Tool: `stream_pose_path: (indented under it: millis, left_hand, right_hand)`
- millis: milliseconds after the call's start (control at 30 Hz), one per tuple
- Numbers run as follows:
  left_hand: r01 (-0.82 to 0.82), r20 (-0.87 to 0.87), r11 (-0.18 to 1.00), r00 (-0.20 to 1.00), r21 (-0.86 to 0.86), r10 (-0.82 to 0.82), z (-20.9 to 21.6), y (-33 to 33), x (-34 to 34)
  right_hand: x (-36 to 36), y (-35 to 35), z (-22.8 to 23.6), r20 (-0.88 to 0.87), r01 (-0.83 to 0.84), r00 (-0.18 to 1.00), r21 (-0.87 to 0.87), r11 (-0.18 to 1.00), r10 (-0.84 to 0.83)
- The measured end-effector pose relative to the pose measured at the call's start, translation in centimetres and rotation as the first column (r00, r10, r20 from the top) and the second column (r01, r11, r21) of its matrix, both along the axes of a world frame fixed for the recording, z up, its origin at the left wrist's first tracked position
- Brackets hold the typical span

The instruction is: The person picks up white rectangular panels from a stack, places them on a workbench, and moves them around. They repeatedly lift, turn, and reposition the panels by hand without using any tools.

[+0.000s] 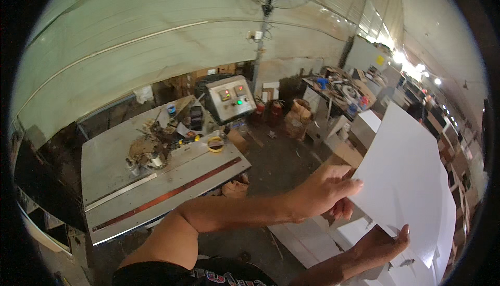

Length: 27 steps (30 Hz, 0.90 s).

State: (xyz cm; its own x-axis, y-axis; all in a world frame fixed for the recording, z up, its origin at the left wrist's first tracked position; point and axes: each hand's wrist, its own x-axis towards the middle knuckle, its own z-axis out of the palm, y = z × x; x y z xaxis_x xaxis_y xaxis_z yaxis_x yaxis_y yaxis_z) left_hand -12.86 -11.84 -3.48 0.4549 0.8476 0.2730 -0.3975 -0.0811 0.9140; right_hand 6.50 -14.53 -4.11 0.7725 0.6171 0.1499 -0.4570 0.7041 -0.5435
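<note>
A large white sheet (403, 176), smooth and stiff-looking, is held up tilted at the right. My left hand (330, 189) pinches its left corner, thumb on the front face and the other fingers curled below. Lower down, my right hand (383, 247) grips the near edge, its thumb lying on the surface and its fingers hidden underneath. Beneath the sheet lie other white panels (302, 239), partly covered by my forearms and the sheet itself.
To the left stands a metal worktable (172, 192) with a reddish strip, a yellow tape roll (215, 144) and clutter. Behind it is a control box (232, 98) with lit displays. Fire extinguishers (276, 110), a sack (298, 119) and a loaded bench (338, 90) stand farther back.
</note>
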Motion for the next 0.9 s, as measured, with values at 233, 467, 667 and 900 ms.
stream_pose_path:
  millis: [233, 467, 667, 900]
  left_hand:
    - [-0.156, 0.1, 0.985, 0.982, -0.068, 0.163, -6.4, -9.2, -11.4]
    - [-0.602, 0.138, 0.756, 0.751, -0.258, 0.646, -14.1, -16.3, -27.5]
    - [-0.827, -0.182, -0.131, -0.035, -0.546, 0.983, -28.7, -34.3, -43.7]
    - [-0.516, -0.263, -0.398, -0.317, -0.758, 0.911, -46.1, -50.4, -45.4]
  right_hand:
    - [-5.8, -2.8, -4.5, 0.224, -0.334, 0.909, -0.113, 0.936, 0.352]
    - [-16.1, -4.6, -11.5, 0.267, -0.651, 0.636, -0.319, 0.689, 0.724]
    - [-27.4, -8.5, -20.6, 0.288, -0.574, 0.385, -0.669, 0.472, 0.877]
    - [-39.6, -9.0, -39.5, 0.017, -0.741, 0.14, -0.662, 0.116, 0.99]
